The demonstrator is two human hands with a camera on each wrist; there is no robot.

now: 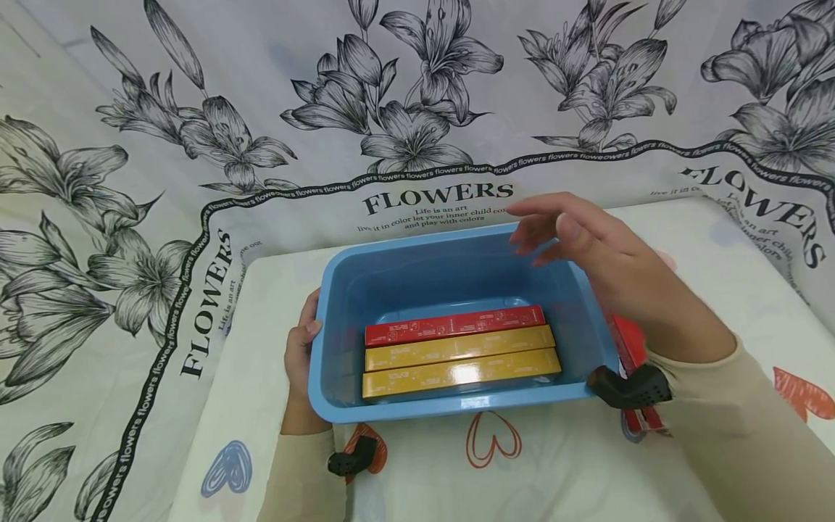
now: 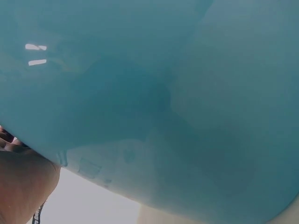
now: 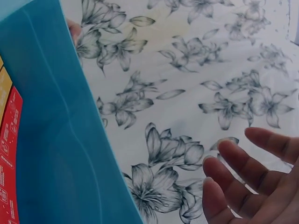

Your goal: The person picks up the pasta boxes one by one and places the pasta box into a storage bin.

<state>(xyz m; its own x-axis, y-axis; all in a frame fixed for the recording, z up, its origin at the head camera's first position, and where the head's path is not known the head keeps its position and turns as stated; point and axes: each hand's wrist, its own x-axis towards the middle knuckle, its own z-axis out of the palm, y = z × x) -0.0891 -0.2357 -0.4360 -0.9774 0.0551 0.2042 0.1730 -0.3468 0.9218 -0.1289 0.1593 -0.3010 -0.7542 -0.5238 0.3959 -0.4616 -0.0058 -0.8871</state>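
Note:
A blue plastic bin (image 1: 352, 264) stands on the cloth-covered table. Inside it, one red box (image 1: 457, 325) and two yellow boxes, the nearer yellow box (image 1: 424, 378) at the front, lie side by side. My left hand (image 1: 300, 355) grips the bin's left side, thumb at the rim; in the left wrist view the bin's wall (image 2: 140, 102) hides most of it. Above the bin's far right corner hovers my right hand (image 1: 580, 235), fingers loosely spread and holding nothing. In the right wrist view those bare fingers (image 3: 247, 168) are apart from the bin.
Partly hidden by the bin and my right forearm, red boxes (image 1: 629, 341) lie on the table to the right. A white flower-printed cloth (image 1: 417, 87) hangs behind the table. Black wrist straps' ends (image 1: 629, 388) hang near the bin's front right corner.

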